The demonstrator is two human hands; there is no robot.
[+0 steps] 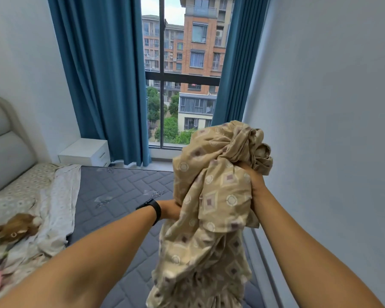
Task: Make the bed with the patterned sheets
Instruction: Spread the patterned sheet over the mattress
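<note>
A: What are the fingers doing?

B: Both sets are curled into cloth. The right hand (pixel 255 185) clutches a gathered knot of the patterned sheet (pixel 211 210) up high; the left hand (pixel 170 211), with a black band (pixel 154 208) on its wrist, grips the same sheet lower down.

A: And the sheet itself?

B: It hangs bunched between the hands, above the bare grey mattress (pixel 120 196), close to the right-hand wall (pixel 331 130).

A: Around that?

B: Pale bedding (pixel 53 196) lies heaped by the headboard (pixel 5 143), a brown plush toy (pixel 13 227) on it. A white nightstand (pixel 85 152), blue curtains (pixel 98 74) and a window (pixel 182 70) stand beyond.
</note>
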